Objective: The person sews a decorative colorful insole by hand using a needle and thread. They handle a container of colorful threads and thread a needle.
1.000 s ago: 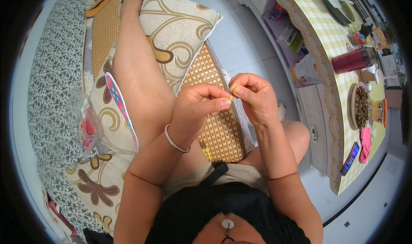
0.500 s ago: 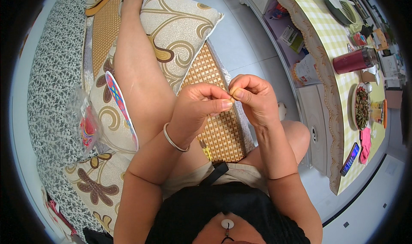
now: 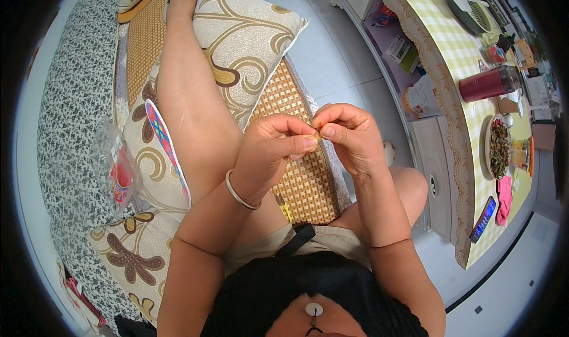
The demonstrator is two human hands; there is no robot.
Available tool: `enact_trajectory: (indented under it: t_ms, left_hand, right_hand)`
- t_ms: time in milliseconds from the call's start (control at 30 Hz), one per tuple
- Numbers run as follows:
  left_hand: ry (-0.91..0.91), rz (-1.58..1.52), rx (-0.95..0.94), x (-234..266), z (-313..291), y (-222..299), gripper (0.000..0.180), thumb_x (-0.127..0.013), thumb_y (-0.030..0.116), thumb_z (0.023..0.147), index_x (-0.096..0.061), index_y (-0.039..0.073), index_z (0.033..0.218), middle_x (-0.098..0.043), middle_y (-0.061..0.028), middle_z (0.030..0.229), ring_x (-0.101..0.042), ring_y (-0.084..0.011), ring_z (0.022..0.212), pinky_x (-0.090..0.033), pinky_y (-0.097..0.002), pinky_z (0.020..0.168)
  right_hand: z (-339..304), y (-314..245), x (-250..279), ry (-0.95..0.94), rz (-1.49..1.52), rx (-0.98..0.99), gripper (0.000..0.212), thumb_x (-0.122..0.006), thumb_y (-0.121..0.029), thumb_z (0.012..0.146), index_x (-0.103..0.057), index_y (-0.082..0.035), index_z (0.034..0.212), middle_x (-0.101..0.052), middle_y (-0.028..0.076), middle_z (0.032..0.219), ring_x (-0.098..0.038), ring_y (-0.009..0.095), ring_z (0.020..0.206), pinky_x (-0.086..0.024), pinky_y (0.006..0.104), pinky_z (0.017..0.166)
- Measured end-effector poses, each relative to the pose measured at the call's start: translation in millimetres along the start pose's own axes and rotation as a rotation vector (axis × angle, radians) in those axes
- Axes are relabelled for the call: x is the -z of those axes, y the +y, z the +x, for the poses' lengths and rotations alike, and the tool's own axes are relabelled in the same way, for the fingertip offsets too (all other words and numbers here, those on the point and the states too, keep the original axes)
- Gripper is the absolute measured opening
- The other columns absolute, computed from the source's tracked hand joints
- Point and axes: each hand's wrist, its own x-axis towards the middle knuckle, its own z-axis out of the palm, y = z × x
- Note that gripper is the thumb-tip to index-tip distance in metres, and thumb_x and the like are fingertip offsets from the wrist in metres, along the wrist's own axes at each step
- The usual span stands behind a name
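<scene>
My left hand (image 3: 274,140) and my right hand (image 3: 354,134) meet in front of me above the woven seat, fingertips almost touching. Each one pinches with thumb and forefinger. A tiny reddish bit (image 3: 320,125) shows between the fingertips, too small to name. Against my thigh, to the left, leans an embroidered insole (image 3: 166,142) patterned in red, blue and other colours, with a white edge. Beside it a clear plastic bag (image 3: 120,170) holds something red and pink, perhaps thread.
Patterned cushions (image 3: 256,37) lie on the woven seat (image 3: 316,189). To the right stands a table with a checked cloth (image 3: 440,37), bearing a dark red flask (image 3: 487,86), a plate of dark dried pieces (image 3: 499,150), a pink cloth (image 3: 504,199) and a phone (image 3: 483,219).
My fingertips have shifted slightly, and a tiny reddish bit now shows between them. My forearms, the insole and the bag stay where they were.
</scene>
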Motion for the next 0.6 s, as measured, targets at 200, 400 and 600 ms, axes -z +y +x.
enact_trajectory:
  t_ms: [200,400,600]
  left_hand:
    - [-0.002,0.017,0.003,-1.5,-0.1,0.4,0.01,-0.068,0.0,0.075,-0.064,-0.004,0.083,-0.061,-0.0065,0.071,-0.048,-0.0077,0.059,-0.038,-0.0187,0.054]
    - [-0.017,0.06,0.052,-1.1,0.0,5.0,0.009,-0.068,0.0,0.074,-0.063,-0.004,0.081,-0.06,-0.0064,0.069,-0.048,-0.0075,0.057,-0.037,-0.0185,0.053]
    - [0.017,0.009,0.028,-1.1,-0.4,0.9,0.009,-0.068,0.0,0.074,-0.063,-0.004,0.082,-0.059,-0.0063,0.069,-0.048,-0.0081,0.058,-0.038,-0.0193,0.053]
  right_hand:
    - [0.1,-0.1,0.2,-0.004,0.001,-0.003,0.009,-0.066,0.0,0.078,-0.064,0.003,0.086,-0.065,0.008,0.082,-0.06,0.012,0.076,-0.049,0.0239,0.072]
    - [-1.1,-1.0,0.6,-0.018,-0.068,0.012,0.007,-0.067,-0.001,0.078,-0.064,0.002,0.083,-0.065,0.007,0.081,-0.06,0.012,0.075,-0.048,0.024,0.071]
    - [-0.7,-5.2,-5.2,-0.018,-0.054,-0.002,0.013,-0.068,-0.002,0.077,-0.064,0.002,0.089,-0.065,0.006,0.085,-0.06,0.012,0.077,-0.048,0.0237,0.072]
